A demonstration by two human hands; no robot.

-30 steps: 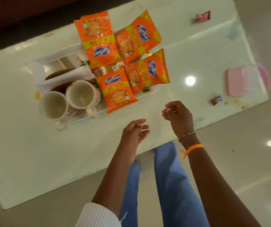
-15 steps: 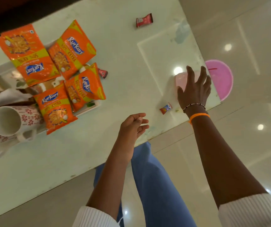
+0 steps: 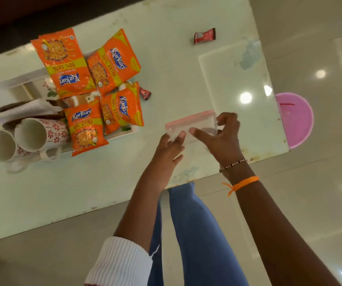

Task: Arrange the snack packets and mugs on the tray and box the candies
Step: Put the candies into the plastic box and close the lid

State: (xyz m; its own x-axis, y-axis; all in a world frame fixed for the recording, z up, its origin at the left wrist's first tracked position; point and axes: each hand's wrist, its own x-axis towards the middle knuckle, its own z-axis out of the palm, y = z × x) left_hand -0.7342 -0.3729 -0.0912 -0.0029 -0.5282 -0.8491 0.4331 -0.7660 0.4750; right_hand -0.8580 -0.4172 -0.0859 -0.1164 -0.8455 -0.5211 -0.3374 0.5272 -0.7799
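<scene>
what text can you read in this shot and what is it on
"Kurkure": logo on all four orange packets, e.g. front packet.
"50% EXTRA": front packet and, upside down, back-left packet.
"50% EXTRA", sideways: the other two.
Small line under each logo: too blurred.
Candy wrappers: unreadable.

Bright indoor light coming from overhead, round lamp reflections glaring on the glossy table [image 3: 223, 79] and floor [image 3: 321, 193] at right, upper left of the frame sinking into dark, hands and clear box smearing with motion blur, straight edges bowing toward the corners
</scene>
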